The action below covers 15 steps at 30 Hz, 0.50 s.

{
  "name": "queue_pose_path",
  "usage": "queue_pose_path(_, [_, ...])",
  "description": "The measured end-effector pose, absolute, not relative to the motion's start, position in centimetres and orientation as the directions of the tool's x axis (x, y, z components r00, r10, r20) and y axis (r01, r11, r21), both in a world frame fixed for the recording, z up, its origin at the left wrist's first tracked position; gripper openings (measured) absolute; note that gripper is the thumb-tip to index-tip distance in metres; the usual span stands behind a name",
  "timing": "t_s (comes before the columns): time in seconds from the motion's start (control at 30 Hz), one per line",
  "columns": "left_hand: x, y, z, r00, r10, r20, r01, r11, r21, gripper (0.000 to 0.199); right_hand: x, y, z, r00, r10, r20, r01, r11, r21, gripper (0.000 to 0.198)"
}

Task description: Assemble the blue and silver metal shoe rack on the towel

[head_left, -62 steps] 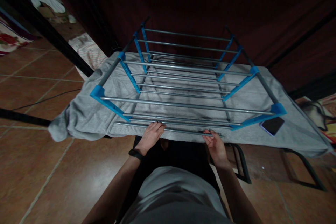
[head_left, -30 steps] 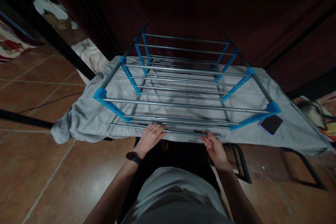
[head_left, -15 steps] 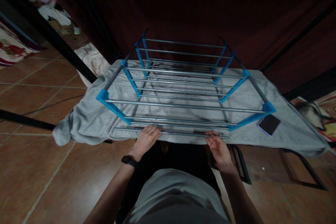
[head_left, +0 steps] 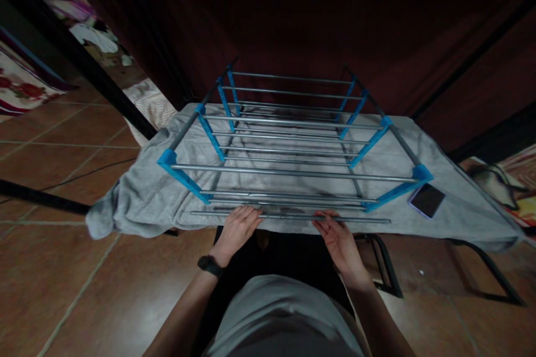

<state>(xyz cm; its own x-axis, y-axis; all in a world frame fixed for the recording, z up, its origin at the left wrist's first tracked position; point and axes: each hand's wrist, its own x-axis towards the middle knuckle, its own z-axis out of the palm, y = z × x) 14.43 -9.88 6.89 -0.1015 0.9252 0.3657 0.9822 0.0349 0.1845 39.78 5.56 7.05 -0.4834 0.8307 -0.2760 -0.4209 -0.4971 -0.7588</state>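
Note:
My left hand (head_left: 240, 230) has its fingers closed over a thin metal rod (head_left: 288, 216) lying level along the front edge of the bed-like surface. The fingers of my right hand (head_left: 338, 241) pinch the same rod further right, thumb side up. Both rod ends stick out past my hands. Just beyond stands a rack of metal bars (head_left: 276, 171) with blue plastic joints (head_left: 168, 157), upright on a grey blanket (head_left: 154, 178). Another thin bar lies close behind the rod, partly hidden by my left fingers.
A phone (head_left: 427, 199) lies on the blanket by the rack's right front corner. Dark metal posts (head_left: 84, 61) rise on the left, before a dark red curtain (head_left: 293, 17). A black metal leg frame (head_left: 387, 268) stands on the tiled floor (head_left: 84, 268) at right.
My right hand has slid left along the rod, closer to my left hand. The rod's right end now reaches further right past it. The view has tilted slightly.

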Motion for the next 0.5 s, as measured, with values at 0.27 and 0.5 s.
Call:
queue_pose_path(0.27, [15.8,-9.4,7.9,-0.135,0.896,0.424,0.961,0.015,0.275,0.020,37.6,2.8,9.2,-0.518,0.835,-0.185,-0.348,-0.403,-0.847,0.021])
queue_pose_path(0.5, [16.0,-9.4,7.9,-0.143,0.903,0.406,0.954,0.016,0.299,0.021,37.5,3.0,11.2,-0.404,0.911,-0.079,-0.350,-0.234,-0.907,0.022])
